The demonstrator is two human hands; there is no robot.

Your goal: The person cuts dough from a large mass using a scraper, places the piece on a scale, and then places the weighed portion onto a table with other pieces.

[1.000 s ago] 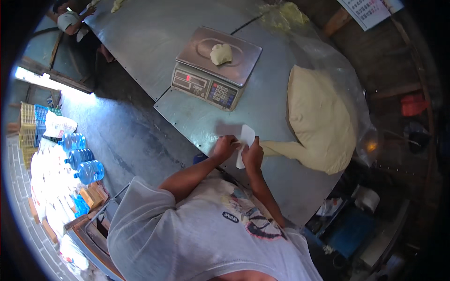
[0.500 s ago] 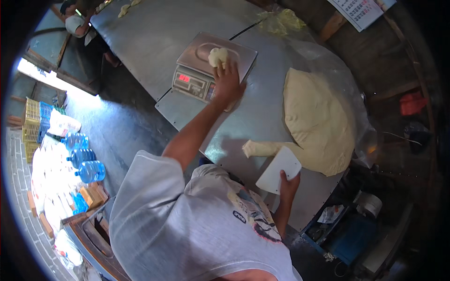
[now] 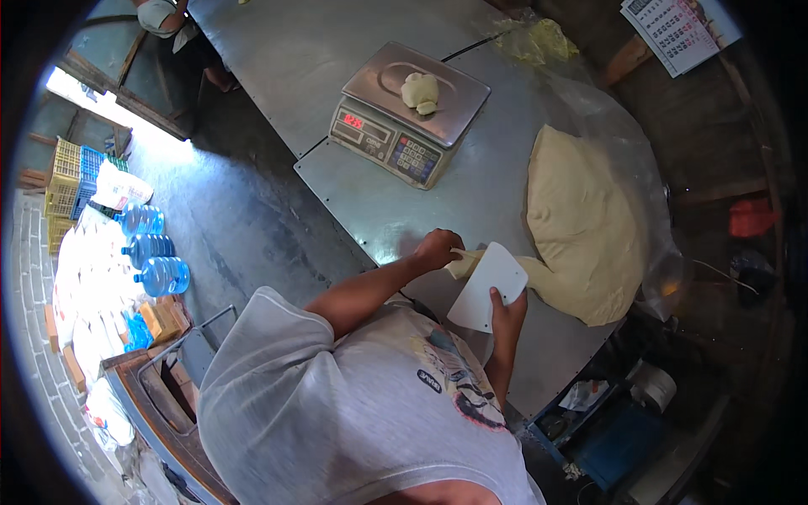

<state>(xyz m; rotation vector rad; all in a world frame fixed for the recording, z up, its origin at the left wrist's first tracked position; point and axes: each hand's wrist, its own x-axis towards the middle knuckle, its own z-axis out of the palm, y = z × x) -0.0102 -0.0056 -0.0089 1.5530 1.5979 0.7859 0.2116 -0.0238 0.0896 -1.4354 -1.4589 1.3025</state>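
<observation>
White scraper (image 3: pixel 490 286) is sitting pinched in your right hand (image 3: pixel 507 308), while your left hand (image 3: pixel 438 249) is squeezing the dough tail (image 3: pixel 461 264) beside the big dough (image 3: pixel 581 223).

Left hand (image 3: pixel 438 249) out ahead of me, fingers curled shut in pinch, knuckles up, wrist slightly bent. Left forearm bare, running up from shoulder at slant toward centre, elbow half flexed. Right hand (image 3: pixel 507 306) lower and closer to my chest, fingers closed in grip, thumb side turned toward left hand. Right forearm bare, near upright in view, elbow tucked in against torso. Hands near each other, not touching. Both sleeves short, upper arms largely hidden by my shoulders from here.
</observation>
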